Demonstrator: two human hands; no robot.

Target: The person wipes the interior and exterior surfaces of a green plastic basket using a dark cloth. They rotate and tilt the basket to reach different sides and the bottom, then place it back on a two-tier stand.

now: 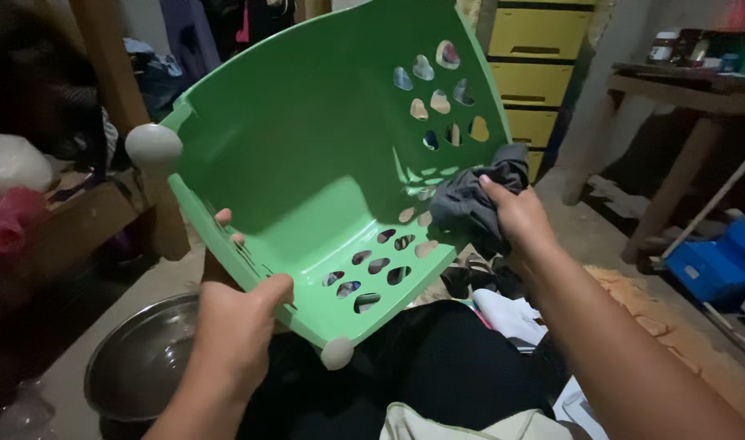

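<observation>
A green plastic basket [307, 147] with heart-shaped holes and round grey knobs at its corners is tilted up on its side, its open inside facing me. My left hand [238, 322] grips its lower rim, thumb on the inside and fingertips showing over the edge. My right hand [515, 213] holds a bunched dark grey cloth [470, 195] pressed against the basket's inner right wall, near the holes.
A metal bowl [140, 358] sits on the floor at lower left. Dark and light clothes [470, 342] lie piled below the basket. Yellow drawers [535, 73] stand behind, a wooden table [690, 98] at right, a blue box [719, 261] beneath it, wooden furniture [79, 212] left.
</observation>
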